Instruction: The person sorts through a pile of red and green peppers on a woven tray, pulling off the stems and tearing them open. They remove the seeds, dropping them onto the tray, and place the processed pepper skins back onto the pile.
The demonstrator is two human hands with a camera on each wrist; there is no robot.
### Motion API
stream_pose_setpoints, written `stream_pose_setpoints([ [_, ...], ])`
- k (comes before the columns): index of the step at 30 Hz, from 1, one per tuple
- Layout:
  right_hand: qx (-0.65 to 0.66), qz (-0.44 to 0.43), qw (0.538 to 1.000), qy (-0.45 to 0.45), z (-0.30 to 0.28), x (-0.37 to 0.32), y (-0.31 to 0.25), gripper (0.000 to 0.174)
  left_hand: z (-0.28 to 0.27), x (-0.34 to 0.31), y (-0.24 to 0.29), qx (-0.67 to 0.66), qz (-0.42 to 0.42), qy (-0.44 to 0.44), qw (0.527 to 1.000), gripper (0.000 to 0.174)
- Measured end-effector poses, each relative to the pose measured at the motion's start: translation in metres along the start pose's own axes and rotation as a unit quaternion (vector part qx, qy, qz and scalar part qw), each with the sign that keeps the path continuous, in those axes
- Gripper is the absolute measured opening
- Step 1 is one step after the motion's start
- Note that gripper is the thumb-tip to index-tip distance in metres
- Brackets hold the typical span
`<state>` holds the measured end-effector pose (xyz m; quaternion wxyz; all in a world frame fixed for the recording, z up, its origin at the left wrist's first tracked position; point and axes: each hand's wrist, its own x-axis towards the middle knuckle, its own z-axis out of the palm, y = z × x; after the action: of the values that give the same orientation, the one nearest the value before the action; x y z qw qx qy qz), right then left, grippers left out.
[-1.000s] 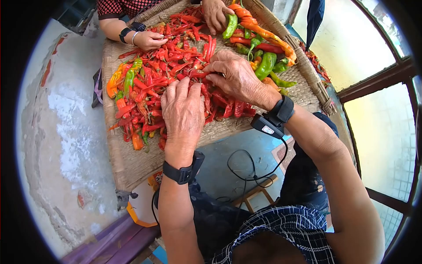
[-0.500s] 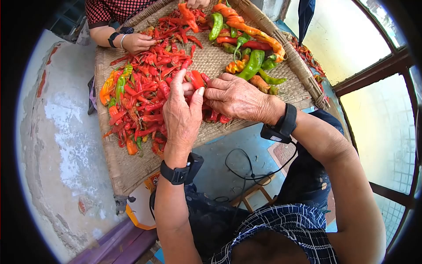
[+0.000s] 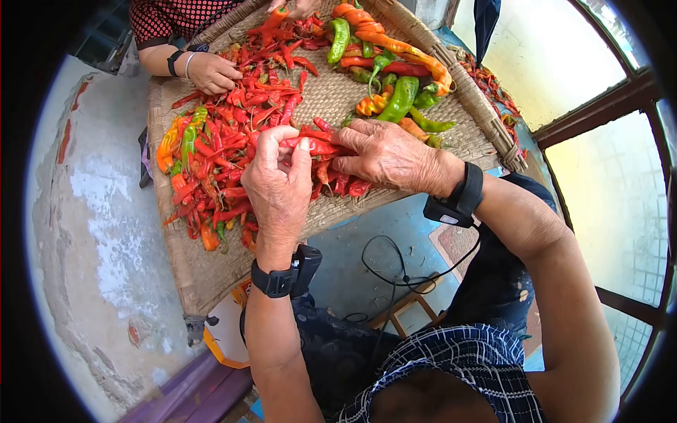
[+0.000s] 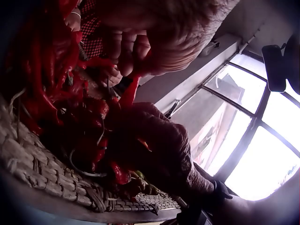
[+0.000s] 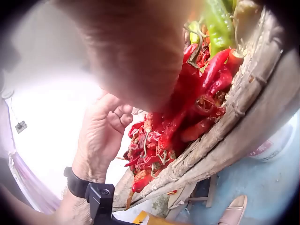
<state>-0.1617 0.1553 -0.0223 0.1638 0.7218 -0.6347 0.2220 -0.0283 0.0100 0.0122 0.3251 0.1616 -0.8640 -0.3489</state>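
Observation:
A long red chili pepper (image 3: 315, 146) is stretched between the two hands over the front of the woven tray (image 3: 204, 278). My left hand (image 3: 276, 183) pinches its left end between thumb and forefinger. At the other end, the curled fingers of my right hand (image 3: 398, 161) hold it, hiding that tip. In the left wrist view, a strip of the red pepper (image 4: 129, 96) shows between both hands. Under and beyond them spreads a heap of red chili peppers (image 3: 226, 151). The right wrist view shows my left hand (image 5: 105, 126) next to the heap.
Big green peppers (image 3: 402, 99) and a twisted orange pepper (image 3: 395, 46) lie at the tray's right. Across the tray, another person's hand (image 3: 214, 72) touches the heap. A window (image 3: 603, 204) stands on the right, a worn wall (image 3: 106, 211) on the left. A black cable (image 3: 384, 243) hangs below.
Both hands were on the heap, then came toward the tray's front and closed on a red pepper, now held lengthwise between them. The other person's far hand has moved back with a red pepper.

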Motion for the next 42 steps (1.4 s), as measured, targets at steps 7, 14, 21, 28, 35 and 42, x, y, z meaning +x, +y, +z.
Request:
stream_pose_setpoints([
  [7, 0.038, 0.018, 0.999, -0.032, 0.000, -0.009, 0.007, 0.016, -0.021, 0.007, 0.003, -0.068, -0.033, 0.102, 0.992, 0.013],
  [14, 0.056, 0.043, 0.996, -0.048, -0.004, -0.007, 0.008, 0.012, -0.047, 0.020, -0.024, 0.098, -0.004, 0.200, 0.975, 0.045],
  [21, 0.062, 0.041, 0.996, -0.048, -0.001, 0.002, 0.006, 0.012, -0.014, 0.001, 0.000, 0.176, 0.099, -0.116, 0.973, 0.025],
  [28, 0.069, 0.037, 0.996, -0.037, 0.000, -0.003, 0.006, 0.013, 0.002, -0.008, -0.005, 0.185, 0.085, -0.158, 0.966, 0.019],
  [35, 0.068, 0.053, 0.995, -0.050, -0.002, -0.010, 0.011, 0.012, -0.016, 0.001, -0.010, 0.119, 0.011, -0.084, 0.989, 0.014],
  [42, 0.071, 0.068, 0.992, -0.078, -0.003, -0.008, 0.009, 0.012, -0.049, 0.020, -0.019, 0.254, 0.022, 0.083, 0.963, 0.024],
])
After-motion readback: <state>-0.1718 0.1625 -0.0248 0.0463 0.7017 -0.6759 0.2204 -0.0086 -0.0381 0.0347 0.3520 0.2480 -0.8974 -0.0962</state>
